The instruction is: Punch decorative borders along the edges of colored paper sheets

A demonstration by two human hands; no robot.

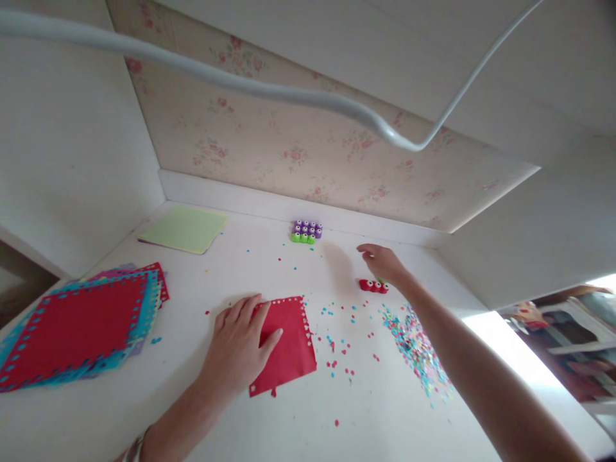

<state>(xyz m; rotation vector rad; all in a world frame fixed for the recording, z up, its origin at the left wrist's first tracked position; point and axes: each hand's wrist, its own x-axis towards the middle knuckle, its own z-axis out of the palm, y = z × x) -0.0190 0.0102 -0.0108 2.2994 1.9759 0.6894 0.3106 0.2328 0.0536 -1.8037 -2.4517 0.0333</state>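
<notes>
Two hands, one red sheet (291, 350)

Head view: your left hand (242, 341) covers the sheet's left side, fingers spread; press flat, clear of the punched edge (305, 328). Right of the sheet, your right hand (382, 262) hovers near red punches (373, 286), fingers narrowly parted.

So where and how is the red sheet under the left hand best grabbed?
Probably pinch the lower right corner of the red sheet, coming from the right: it lies flat, and the left hand covers its upper left.

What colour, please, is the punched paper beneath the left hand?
The punched paper is red, clearest in the head view.
</notes>
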